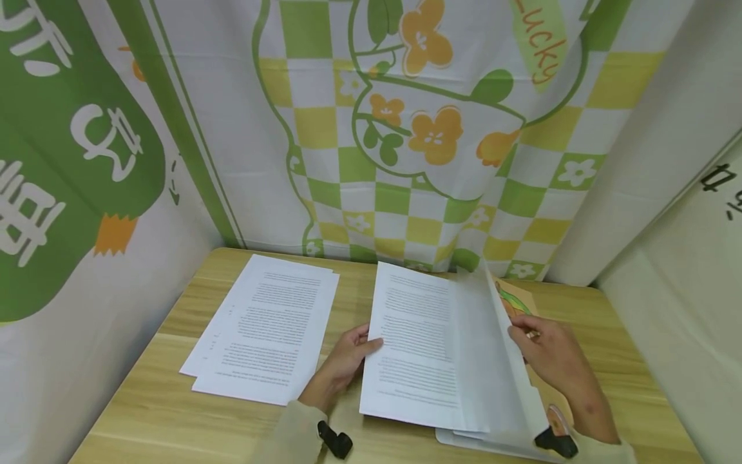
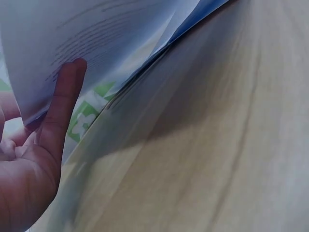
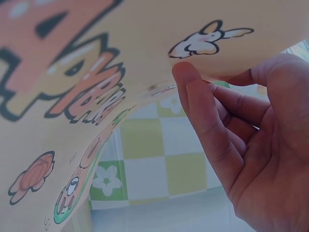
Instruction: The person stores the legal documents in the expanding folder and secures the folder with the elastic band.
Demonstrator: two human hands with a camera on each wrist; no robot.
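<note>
My left hand (image 1: 346,356) pinches the left edge of some printed paper (image 1: 413,348), thumb on top and fingers beneath. The paper's right part lies inside a pale folder (image 1: 484,328), seen through its translucent sheet. My right hand (image 1: 553,354) pinches the folder's right-hand cover, which stands tilted up. In the right wrist view, that cover (image 3: 140,53) is tan with cartoon drawings and lettering, between thumb and fingers of the right hand (image 3: 246,140). In the left wrist view, the left hand (image 2: 46,145) holds the paper (image 2: 111,43) raised off the tabletop.
Another stack of printed sheets (image 1: 266,328) lies on the left of the wooden table (image 1: 168,425), its sheets slightly offset. A patterned curtain (image 1: 417,148) hangs behind the table's back edge, with more white cloth on both sides.
</note>
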